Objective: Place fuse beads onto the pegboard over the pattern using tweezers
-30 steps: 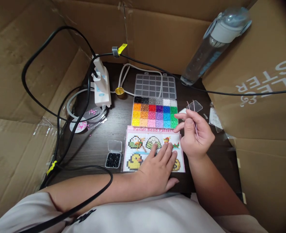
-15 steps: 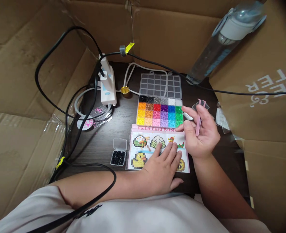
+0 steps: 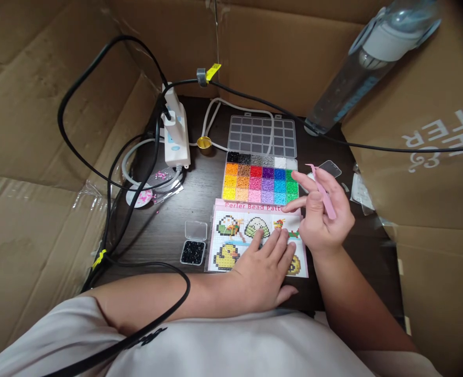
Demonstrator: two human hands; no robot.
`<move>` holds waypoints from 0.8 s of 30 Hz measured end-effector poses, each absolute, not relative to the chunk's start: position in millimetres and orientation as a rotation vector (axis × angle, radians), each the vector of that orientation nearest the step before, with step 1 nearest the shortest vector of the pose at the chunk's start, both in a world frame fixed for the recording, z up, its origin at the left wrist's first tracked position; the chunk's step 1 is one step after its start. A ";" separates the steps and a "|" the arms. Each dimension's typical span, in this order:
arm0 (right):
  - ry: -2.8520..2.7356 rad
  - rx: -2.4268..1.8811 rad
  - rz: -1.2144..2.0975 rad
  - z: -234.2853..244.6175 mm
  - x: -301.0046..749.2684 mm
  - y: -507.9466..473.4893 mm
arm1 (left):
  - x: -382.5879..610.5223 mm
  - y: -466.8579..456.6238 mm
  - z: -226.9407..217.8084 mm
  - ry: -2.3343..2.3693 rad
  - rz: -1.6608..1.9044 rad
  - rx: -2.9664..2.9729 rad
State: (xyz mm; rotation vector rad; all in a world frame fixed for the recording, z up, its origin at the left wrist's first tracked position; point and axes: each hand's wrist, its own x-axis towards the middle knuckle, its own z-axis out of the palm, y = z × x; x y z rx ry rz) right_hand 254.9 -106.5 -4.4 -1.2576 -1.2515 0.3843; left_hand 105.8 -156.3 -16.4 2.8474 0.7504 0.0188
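Note:
My left hand [image 3: 265, 269] lies flat with spread fingers on the bead pattern sheet [image 3: 227, 220], covering part of its lower right. Raised above the sheet's right edge, my right hand [image 3: 328, 217] grips pink tweezers [image 3: 324, 196] between thumb and fingers, their bent tip pointing up and left. Just behind the sheet is an open bead box [image 3: 255, 184] with beads sorted by colour; its clear lid [image 3: 255, 135] is folded back. A small clear case of black beads [image 3: 193, 252] stands left of the sheet, its lid up.
A white power strip [image 3: 177, 139] with plugs and black cables [image 3: 109, 188] is at the left. Nearby lie a white round dish [image 3: 139, 196] with pink beads and a gold cup [image 3: 204, 144]. A water bottle [image 3: 353, 78] leans at the back right. Cardboard walls [image 3: 278, 57] surround the table.
The tweezers have turned in my right hand, from nearly upright to leaning left at the tip. My left hand stays on the sheet. The whole view has shifted slightly.

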 end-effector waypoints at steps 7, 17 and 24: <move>-1.192 -1.219 0.369 -3.6 251.6 -106.0 | 106.6 -156.8 -17.1 0.751 0.007 2.840; -1.153 -1.151 0.327 -1.9 251.1 -107.7 | 105.9 -156.6 -16.4 0.746 0.019 2.824; -1.138 -1.120 0.360 -3.4 251.3 -110.2 | 106.4 -156.5 -16.9 0.744 0.019 2.826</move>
